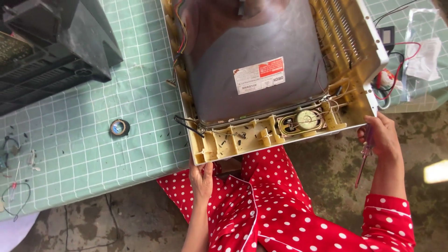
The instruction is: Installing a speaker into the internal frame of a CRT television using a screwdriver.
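Note:
An opened old television (273, 74) lies face down at the table's near edge, its grey picture tube (233, 42) and yellowed plastic frame showing. An oval speaker (303, 121) sits in the frame's near right part. My left hand (201, 178) grips the frame's near left corner from below. My right hand (380, 135) holds the near right corner and also clasps a red-handled screwdriver (363, 161) that points down.
A black television back cover (51, 42) stands at the far left. A roll of black tape (120, 127) lies on the green checked tablecloth (93, 154). Small wires and parts (14, 186) sit at the left edge. A meter with red and black leads (389, 42) rests at the right.

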